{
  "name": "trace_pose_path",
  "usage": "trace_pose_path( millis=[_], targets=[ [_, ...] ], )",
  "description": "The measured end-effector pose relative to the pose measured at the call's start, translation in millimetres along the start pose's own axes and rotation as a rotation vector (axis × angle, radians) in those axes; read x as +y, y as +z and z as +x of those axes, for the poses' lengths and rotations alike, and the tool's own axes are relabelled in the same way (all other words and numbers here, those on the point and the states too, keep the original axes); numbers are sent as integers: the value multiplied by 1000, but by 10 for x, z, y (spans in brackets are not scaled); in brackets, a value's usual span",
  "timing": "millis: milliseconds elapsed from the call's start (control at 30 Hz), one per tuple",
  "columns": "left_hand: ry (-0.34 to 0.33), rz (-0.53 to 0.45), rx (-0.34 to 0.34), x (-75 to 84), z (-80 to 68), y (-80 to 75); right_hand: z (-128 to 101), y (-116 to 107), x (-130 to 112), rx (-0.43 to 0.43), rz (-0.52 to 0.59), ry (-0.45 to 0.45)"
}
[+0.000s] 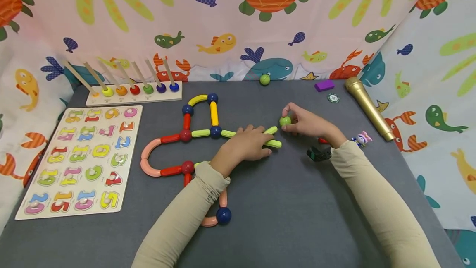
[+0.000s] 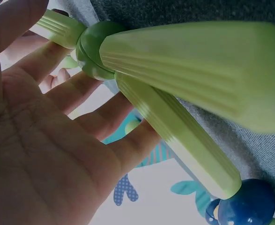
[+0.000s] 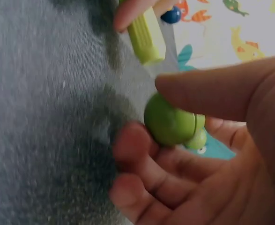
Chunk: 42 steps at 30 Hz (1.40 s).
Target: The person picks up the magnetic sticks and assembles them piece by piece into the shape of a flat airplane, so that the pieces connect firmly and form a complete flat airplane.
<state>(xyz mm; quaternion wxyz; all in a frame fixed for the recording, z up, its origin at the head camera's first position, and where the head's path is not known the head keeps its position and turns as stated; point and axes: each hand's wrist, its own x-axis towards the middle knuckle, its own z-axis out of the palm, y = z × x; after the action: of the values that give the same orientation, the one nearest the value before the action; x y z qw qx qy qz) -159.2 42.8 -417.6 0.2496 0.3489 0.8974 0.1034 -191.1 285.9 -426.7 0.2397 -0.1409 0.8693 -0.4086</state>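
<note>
My right hand (image 1: 306,121) pinches a small green ball (image 3: 170,119) between thumb and fingers, just above the table. My left hand (image 1: 243,144) reaches over light green sticks (image 1: 273,144) of a rod-and-ball construction. In the left wrist view, its fingers lie against a green ball joint (image 2: 95,49) and the sticks meeting there, with the thumb beside one stick; the fingertips are partly hidden. A blue ball (image 1: 215,131) joins another green stick to a yellow stick (image 1: 214,113). Red sticks (image 1: 171,138) and pink curved pieces (image 1: 148,160) continue leftward, partly hidden under the left forearm.
A number puzzle board (image 1: 83,160) lies at left, with a peg counting stand (image 1: 135,96) behind it. Another green ball (image 1: 265,80) sits at the back. A purple block (image 1: 324,85), poker chip (image 1: 333,98), golden microphone (image 1: 370,108) and small figurine (image 1: 362,138) are at right.
</note>
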Motion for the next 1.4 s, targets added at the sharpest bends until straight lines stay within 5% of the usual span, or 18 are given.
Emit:
trace_pose_path(
  millis=[300,600,867,1133,1400],
  targets=[
    [18,17,23,-37,-25,-15,150,-75,-128,-154,-76,-6],
    [28,28,43,7,8,28,753,-276,-152,228,-350,-66],
    [41,58,55,73,29,69,1072,-453,-220,51,-559,-33],
    [42,80,83,70,46,51,788,-480,-78,177,-526,-22],
    [41,139,158,34,26,55,-92,-267,128,166,-355,-19]
  ],
)
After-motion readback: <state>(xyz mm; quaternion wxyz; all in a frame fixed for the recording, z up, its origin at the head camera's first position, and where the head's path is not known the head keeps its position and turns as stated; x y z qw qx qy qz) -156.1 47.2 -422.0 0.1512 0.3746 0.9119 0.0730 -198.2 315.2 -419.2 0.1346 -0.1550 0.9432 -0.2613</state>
